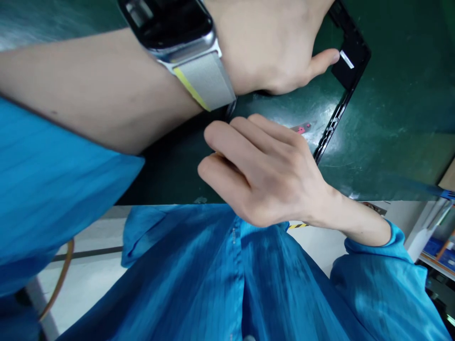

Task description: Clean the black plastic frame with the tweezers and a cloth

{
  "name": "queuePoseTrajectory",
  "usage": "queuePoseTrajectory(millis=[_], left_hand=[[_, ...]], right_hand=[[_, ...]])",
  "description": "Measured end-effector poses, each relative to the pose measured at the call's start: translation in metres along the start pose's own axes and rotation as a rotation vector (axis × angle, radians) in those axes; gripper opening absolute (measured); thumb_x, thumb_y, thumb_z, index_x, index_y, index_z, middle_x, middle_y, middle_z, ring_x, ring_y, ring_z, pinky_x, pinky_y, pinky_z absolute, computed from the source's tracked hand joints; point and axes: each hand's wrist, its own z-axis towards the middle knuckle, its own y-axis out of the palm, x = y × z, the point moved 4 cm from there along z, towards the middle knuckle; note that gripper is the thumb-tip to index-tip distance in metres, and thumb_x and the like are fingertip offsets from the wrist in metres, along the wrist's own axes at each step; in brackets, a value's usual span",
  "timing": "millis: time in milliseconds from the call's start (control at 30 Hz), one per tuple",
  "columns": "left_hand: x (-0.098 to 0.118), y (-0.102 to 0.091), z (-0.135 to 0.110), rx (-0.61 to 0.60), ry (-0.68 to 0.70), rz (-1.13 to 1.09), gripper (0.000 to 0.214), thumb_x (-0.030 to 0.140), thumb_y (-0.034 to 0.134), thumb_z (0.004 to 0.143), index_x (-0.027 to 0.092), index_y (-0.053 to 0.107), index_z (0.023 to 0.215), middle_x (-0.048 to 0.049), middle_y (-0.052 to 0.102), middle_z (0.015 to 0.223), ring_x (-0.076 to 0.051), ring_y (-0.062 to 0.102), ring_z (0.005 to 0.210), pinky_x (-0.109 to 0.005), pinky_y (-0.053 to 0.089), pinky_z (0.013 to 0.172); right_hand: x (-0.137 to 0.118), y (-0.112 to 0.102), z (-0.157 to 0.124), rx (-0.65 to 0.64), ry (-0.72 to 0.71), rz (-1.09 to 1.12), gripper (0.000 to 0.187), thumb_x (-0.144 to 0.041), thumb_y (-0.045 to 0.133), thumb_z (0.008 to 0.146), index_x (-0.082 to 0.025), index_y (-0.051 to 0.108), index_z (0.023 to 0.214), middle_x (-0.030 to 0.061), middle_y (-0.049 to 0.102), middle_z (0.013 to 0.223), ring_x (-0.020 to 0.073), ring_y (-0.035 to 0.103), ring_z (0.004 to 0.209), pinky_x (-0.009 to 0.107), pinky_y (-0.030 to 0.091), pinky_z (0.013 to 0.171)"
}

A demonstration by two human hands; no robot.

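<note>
A thin black rectangular frame (pixel 341 106) lies on the dark green mat (pixel 391 118). My left hand (pixel 270 42) reaches in from the left, with a watch (pixel 177 28) on its wrist. It rests on the frame's far corner, thumb pressed on the black edge beside a small white label (pixel 346 59); its other fingers are out of view. My right hand (pixel 263 175) comes in from the lower right, its fingers curled together at the frame's near side. The fingertips are hidden, so what they pinch cannot be seen. A small pink and silver strip (pixel 302 128) lies inside the frame, just beyond my right knuckles.
The mat's near edge (pixel 170 202) runs across just in front of my blue coat (pixel 220 284). Below it is a pale floor with a dark line and an orange cable (pixel 59 279). Shelving with blue bins (pixel 439 246) stands at the right edge.
</note>
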Motion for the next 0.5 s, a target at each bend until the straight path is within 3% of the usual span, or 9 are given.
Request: queuePoseTrajectory(millis=[133, 300, 500], left_hand=[[0.005, -0.001, -0.001, -0.091, -0.014, 0.068, 0.084, 0.053, 0.044, 0.099, 0.016, 0.021, 0.171, -0.0196, 0.027, 0.178, -0.064, 0.032, 0.155, -0.09, 0.017, 0.126], [0.007, -0.001, -0.002, -0.107, -0.06, 0.081, 0.082, 0.053, 0.041, 0.099, 0.018, 0.022, 0.171, -0.0201, 0.03, 0.175, -0.067, 0.034, 0.152, -0.096, 0.014, 0.123], [0.003, 0.001, -0.001, -0.118, -0.05, 0.083, 0.084, 0.056, 0.045, 0.097, 0.019, 0.025, 0.17, -0.0188, 0.03, 0.175, -0.068, 0.034, 0.151, -0.099, 0.013, 0.121]], right_hand=[[-0.005, 0.003, 0.003, -0.025, -0.009, -0.086, 0.055, -0.012, 0.015, 0.103, -0.019, 0.049, 0.061, -0.0036, 0.059, 0.074, 0.0049, 0.051, 0.078, 0.026, 0.046, 0.073], [-0.011, 0.003, 0.008, -0.063, -0.095, -0.235, 0.058, -0.006, 0.014, 0.101, -0.018, 0.054, 0.061, -0.0018, 0.058, 0.072, 0.0057, 0.052, 0.072, 0.027, 0.041, 0.066], [-0.007, 0.008, 0.011, -0.137, -0.08, -0.059, 0.056, -0.013, 0.018, 0.1, -0.024, 0.062, 0.067, -0.0056, 0.067, 0.079, 0.0074, 0.046, 0.072, 0.031, 0.043, 0.066]])
